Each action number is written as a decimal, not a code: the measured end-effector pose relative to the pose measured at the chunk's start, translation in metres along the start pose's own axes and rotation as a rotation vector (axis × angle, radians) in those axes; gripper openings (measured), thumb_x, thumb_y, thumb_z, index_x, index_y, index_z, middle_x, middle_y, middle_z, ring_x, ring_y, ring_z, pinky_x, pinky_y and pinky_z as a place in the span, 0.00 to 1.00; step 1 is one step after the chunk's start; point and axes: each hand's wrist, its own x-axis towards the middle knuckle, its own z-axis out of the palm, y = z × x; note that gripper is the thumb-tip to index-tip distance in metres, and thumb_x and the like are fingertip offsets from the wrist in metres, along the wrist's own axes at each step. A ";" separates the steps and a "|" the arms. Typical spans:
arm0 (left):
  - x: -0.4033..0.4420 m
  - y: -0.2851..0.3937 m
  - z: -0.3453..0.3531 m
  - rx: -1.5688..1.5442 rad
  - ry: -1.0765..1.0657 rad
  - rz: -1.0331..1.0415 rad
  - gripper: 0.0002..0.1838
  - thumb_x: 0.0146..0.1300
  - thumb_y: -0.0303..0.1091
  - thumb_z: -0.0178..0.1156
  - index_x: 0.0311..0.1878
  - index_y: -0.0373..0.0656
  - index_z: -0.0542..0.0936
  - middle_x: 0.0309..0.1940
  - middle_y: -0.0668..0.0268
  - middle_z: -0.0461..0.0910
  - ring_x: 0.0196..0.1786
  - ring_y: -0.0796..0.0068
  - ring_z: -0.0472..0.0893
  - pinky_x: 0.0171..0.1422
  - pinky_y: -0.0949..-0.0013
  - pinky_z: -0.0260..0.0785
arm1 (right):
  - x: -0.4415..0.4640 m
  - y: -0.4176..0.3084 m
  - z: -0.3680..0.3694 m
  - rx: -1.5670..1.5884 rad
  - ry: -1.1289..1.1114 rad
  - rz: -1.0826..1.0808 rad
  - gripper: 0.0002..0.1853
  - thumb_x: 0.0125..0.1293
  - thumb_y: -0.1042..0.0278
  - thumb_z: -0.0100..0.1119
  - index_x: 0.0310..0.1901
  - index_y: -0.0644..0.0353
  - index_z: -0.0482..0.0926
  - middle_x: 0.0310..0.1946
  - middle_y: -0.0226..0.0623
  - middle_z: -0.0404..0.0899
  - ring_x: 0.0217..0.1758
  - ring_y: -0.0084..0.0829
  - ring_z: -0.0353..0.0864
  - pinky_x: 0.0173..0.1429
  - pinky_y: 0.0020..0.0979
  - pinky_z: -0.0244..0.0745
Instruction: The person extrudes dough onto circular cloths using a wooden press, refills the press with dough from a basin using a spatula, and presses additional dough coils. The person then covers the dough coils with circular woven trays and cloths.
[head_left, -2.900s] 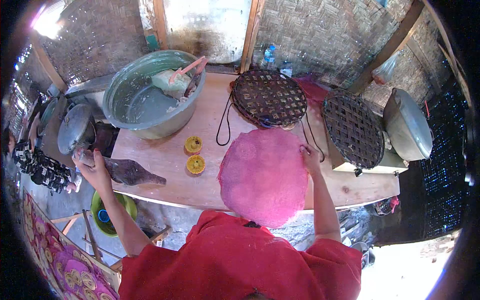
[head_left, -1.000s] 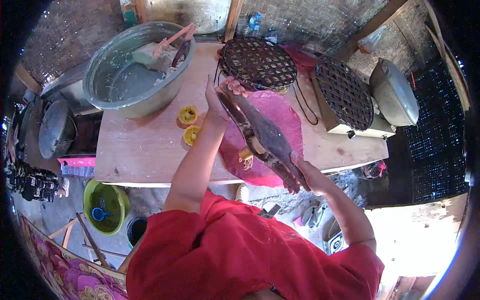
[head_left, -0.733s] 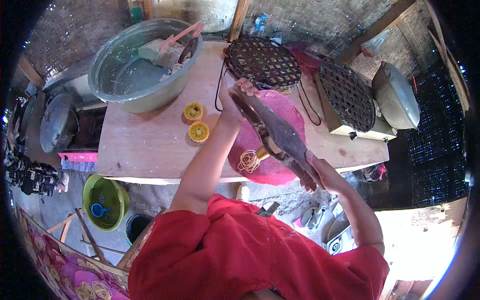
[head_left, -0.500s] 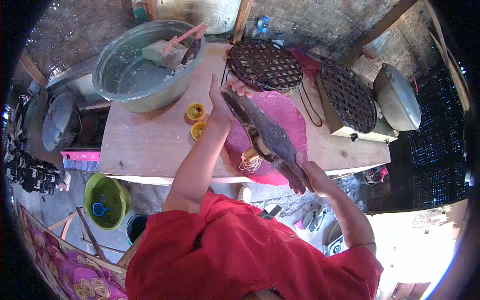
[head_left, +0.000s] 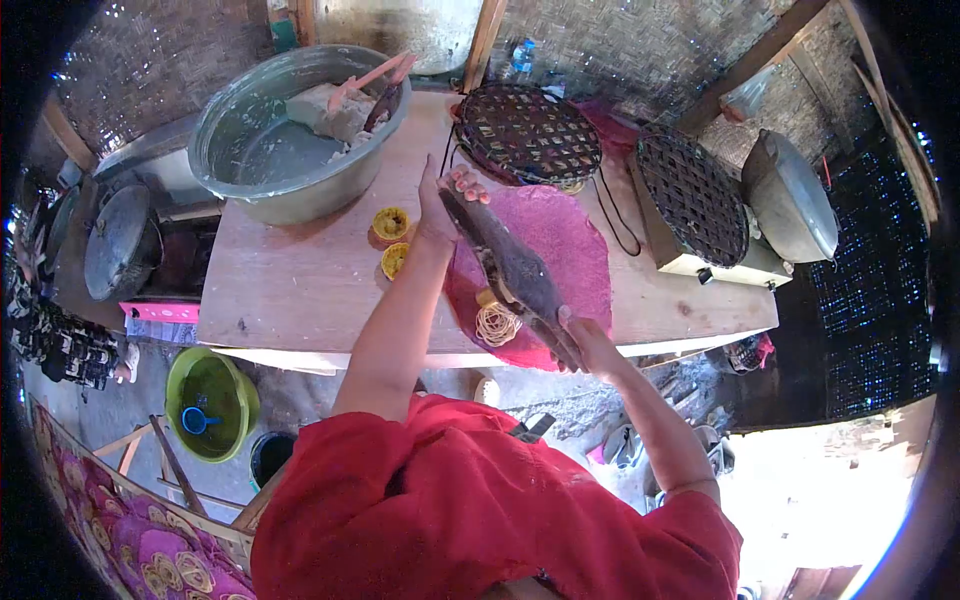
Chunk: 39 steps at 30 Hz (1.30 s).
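A long dark wooden hand press (head_left: 517,268) slants over the pink mat (head_left: 560,225), held at both ends. My left hand (head_left: 448,203) is closed round its far end, fingertips showing over the edge. Round the near end, my right hand (head_left: 594,350) is closed. A pale cylinder (head_left: 488,298) shows under the middle of the press. Beneath it, a loose coil of thin pale strands (head_left: 498,326) sits on the mat; whether the strands still join the cylinder I cannot tell.
Two small yellow cups (head_left: 391,224) stand left of the mat. A large basin (head_left: 290,190) holds pale dough (head_left: 335,115). Dark woven trays (head_left: 530,135) lie behind, with a stove (head_left: 725,265) and pot (head_left: 790,195) to the right. A green tub (head_left: 215,445) is on the floor.
The two halves of the press have come closer together. My right hand has moved left and slightly up. The coil of strands beneath has grown.
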 end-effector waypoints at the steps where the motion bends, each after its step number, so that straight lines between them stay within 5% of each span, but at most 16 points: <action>1: 0.000 0.003 0.027 0.027 0.053 0.000 0.26 0.62 0.65 0.42 0.21 0.53 0.64 0.14 0.76 0.63 0.22 0.77 0.68 0.37 0.69 0.64 | 0.000 0.000 0.001 -0.002 -0.016 -0.093 0.33 0.65 0.32 0.40 0.38 0.60 0.75 0.21 0.34 0.76 0.19 0.25 0.74 0.23 0.26 0.70; 6: 0.013 -0.029 0.054 -0.113 -0.025 -0.093 0.32 0.59 0.72 0.40 0.20 0.51 0.65 0.15 0.72 0.64 0.22 0.70 0.70 0.40 0.63 0.65 | -0.056 -0.032 -0.026 0.218 -0.052 0.055 0.35 0.64 0.29 0.35 0.39 0.59 0.75 0.22 0.35 0.77 0.21 0.25 0.76 0.25 0.26 0.71; 11: 0.007 -0.099 0.008 -0.110 0.284 -0.065 0.33 0.58 0.72 0.39 0.20 0.49 0.66 0.14 0.71 0.63 0.21 0.69 0.68 0.36 0.61 0.64 | -0.080 -0.011 -0.051 0.113 0.041 0.306 0.36 0.64 0.29 0.33 0.40 0.60 0.74 0.20 0.37 0.76 0.19 0.26 0.76 0.22 0.28 0.71; 20: 0.021 -0.091 0.024 -0.168 0.205 -0.131 0.33 0.60 0.71 0.38 0.21 0.49 0.68 0.13 0.73 0.61 0.19 0.74 0.65 0.32 0.64 0.62 | -0.083 -0.015 -0.044 0.099 0.147 0.223 0.34 0.64 0.30 0.37 0.34 0.60 0.72 0.16 0.35 0.73 0.15 0.24 0.72 0.17 0.27 0.66; 24: 0.006 -0.113 0.044 -0.179 0.387 -0.145 0.29 0.64 0.67 0.36 0.18 0.54 0.62 0.12 0.77 0.59 0.17 0.79 0.63 0.30 0.70 0.60 | -0.106 -0.023 -0.053 0.092 0.140 0.277 0.35 0.64 0.29 0.38 0.31 0.61 0.72 0.16 0.35 0.73 0.14 0.23 0.71 0.17 0.26 0.64; 34: 0.021 -0.092 0.053 -0.091 0.259 -0.141 0.29 0.64 0.66 0.33 0.18 0.53 0.62 0.10 0.76 0.58 0.15 0.78 0.62 0.28 0.70 0.59 | -0.088 -0.013 -0.043 0.010 0.210 0.160 0.32 0.65 0.32 0.39 0.37 0.60 0.72 0.15 0.33 0.72 0.14 0.23 0.71 0.18 0.26 0.65; 35: 0.015 -0.093 0.054 -0.074 0.290 -0.126 0.30 0.64 0.66 0.33 0.18 0.53 0.62 0.10 0.76 0.58 0.15 0.78 0.62 0.28 0.69 0.59 | -0.090 -0.012 -0.042 0.059 0.201 0.157 0.33 0.66 0.33 0.39 0.28 0.62 0.72 0.13 0.32 0.70 0.12 0.22 0.69 0.16 0.25 0.62; 39: 0.007 -0.113 0.026 -0.189 0.373 -0.174 0.32 0.61 0.70 0.33 0.16 0.54 0.62 0.10 0.76 0.58 0.15 0.76 0.62 0.28 0.68 0.57 | -0.099 -0.010 -0.052 0.038 0.189 0.218 0.34 0.65 0.32 0.39 0.28 0.63 0.73 0.12 0.32 0.70 0.12 0.22 0.68 0.16 0.25 0.62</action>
